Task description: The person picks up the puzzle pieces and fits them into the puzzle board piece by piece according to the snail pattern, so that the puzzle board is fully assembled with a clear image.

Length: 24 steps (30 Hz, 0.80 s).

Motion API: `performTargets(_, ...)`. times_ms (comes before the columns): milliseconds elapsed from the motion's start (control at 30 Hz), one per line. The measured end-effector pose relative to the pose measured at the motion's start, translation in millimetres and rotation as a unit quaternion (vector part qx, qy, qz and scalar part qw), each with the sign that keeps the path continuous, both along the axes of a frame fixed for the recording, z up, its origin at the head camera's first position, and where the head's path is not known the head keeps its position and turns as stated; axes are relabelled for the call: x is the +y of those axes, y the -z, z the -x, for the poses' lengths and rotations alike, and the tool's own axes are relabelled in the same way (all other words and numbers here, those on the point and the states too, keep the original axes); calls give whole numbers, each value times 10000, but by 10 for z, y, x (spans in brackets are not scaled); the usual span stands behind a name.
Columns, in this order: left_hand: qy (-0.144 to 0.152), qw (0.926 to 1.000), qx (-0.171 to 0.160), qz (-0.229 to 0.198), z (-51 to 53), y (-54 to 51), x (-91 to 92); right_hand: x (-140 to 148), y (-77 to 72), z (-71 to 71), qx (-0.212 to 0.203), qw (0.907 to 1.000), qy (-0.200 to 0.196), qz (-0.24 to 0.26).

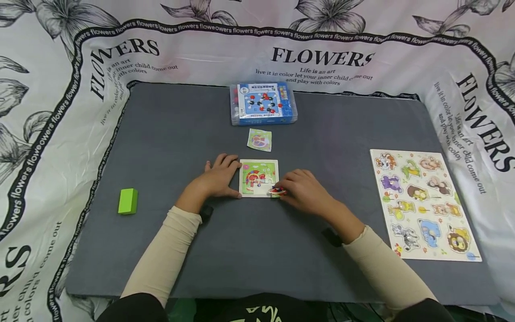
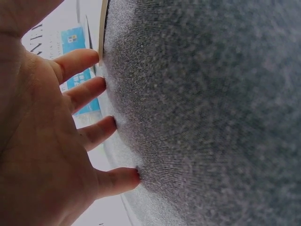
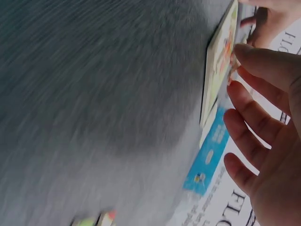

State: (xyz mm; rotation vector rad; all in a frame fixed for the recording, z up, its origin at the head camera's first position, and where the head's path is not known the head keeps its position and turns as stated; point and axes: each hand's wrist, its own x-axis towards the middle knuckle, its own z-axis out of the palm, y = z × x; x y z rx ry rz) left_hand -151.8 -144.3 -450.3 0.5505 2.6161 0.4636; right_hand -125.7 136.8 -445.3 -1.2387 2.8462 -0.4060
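Observation:
A small square jigsaw board [image 1: 253,196] with a pale rim and a green-and-red picture lies before me. Along its left side is my left hand [image 1: 219,179], fingers spread, with the index fingertip and thumb at the edge. In the left wrist view those fingers [image 2: 91,134] are extended, tips on the grey cloth. My right hand [image 1: 307,192] pinches a small red-and-dark puzzle piece [image 1: 276,192] between thumb and fingers over the board's lower right corner. In the right wrist view the fingertips partly hide the piece, beside the tilted-looking board [image 3: 214,77].
A picture card [image 1: 259,140] lies beyond the board, and behind it stands a blue-labelled plastic box [image 1: 263,105]. To the left is a green block [image 1: 128,201]. An animal puzzle board [image 1: 424,205] lies at the right, near the right forearm.

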Motion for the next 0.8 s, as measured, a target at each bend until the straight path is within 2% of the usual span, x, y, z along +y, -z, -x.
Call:
performTargets(400,25,10000,8,75,-2,26,37,-335,131,105,75,9998,-170,81)
performTargets(800,4,9999,0,141,12,9,4,-440,184,149,36,9998,-196,41)
